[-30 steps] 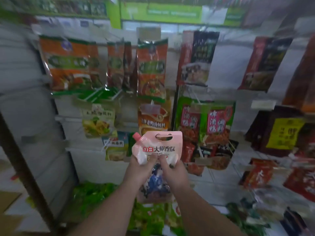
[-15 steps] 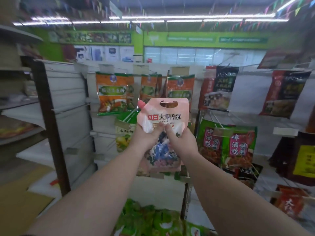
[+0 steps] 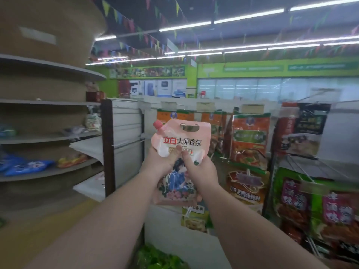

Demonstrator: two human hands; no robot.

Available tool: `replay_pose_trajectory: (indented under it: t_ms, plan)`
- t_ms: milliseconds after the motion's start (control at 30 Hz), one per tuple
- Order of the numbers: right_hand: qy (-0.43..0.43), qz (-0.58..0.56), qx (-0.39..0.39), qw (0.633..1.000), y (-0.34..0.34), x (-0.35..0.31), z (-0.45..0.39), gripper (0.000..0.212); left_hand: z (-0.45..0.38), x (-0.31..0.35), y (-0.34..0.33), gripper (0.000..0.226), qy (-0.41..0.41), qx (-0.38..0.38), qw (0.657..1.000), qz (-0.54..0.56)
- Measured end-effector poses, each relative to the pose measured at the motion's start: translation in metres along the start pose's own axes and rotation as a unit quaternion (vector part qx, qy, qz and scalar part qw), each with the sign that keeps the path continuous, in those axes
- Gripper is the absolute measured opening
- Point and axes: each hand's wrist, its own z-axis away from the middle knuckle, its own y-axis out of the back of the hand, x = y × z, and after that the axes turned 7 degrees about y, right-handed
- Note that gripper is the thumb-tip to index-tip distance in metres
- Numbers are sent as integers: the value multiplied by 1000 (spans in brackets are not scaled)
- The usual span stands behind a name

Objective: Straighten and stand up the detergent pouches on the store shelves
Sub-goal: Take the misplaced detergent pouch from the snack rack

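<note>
Both hands pinch the pink detergent pouch [image 3: 181, 152] at its middle, the left hand [image 3: 162, 166] and right hand [image 3: 201, 172] each with its grip closed on the film, holding it upright in mid-air before the hanging seasoning packets [image 3: 249, 140]. Held so low, the limp top could fold over, or the pouch slip; since the earlier frame the view has swung up and leftward, bringing the curved shelves [image 3: 48, 136] into sight, the pouch carried along in the same hold.

Both hands hold a pink detergent pouch [image 3: 181, 144] upright in front of the person, the left hand [image 3: 158, 166] and right hand [image 3: 201, 172] gripping its middle. Its red cap [image 3: 157, 124] sits above the left hand. Hanging seasoning packets [image 3: 249, 140] lie beyond the right hand; curved grey shelves [image 3: 50, 171] stand left of the left hand.
</note>
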Motion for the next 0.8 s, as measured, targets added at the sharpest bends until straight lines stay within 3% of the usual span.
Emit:
replay_pose_trajectory:
  t_ms: [133, 233, 267, 367, 500, 633, 733, 800]
  plan:
    - [10, -24, -29, 999, -26, -4, -5, 46, -1, 1, 24, 104, 3, 22, 1000, -20]
    - [18, -43, -53, 997, -43, -5, -14, 46, 5, 3, 40, 70, -5, 55, 998, -38]
    - [23, -47, -65, 997, -48, -6, -16, 46, 7, 2, 44, 72, -1, 69, 997, -42]
    - [45, -58, -101, 992, -57, -8, -19, 44, 12, -1, 51, 105, 18, 118, 991, -52]
    - [74, -67, -141, 985, -61, -14, -22, 48, 23, 2, 58, 96, 46, 166, 985, -31]
    - [100, -92, -168, 976, -65, -15, -26, 45, 33, 3, 59, 102, 47, 210, 976, -34]
    - [112, -119, -194, 967, -71, -16, -22, 65, 50, 5, 58, 99, 43, 243, 968, -44]
    - [115, -136, -217, 960, -76, -19, -17, 64, 59, 3, 63, 105, 53, 274, 959, -56]
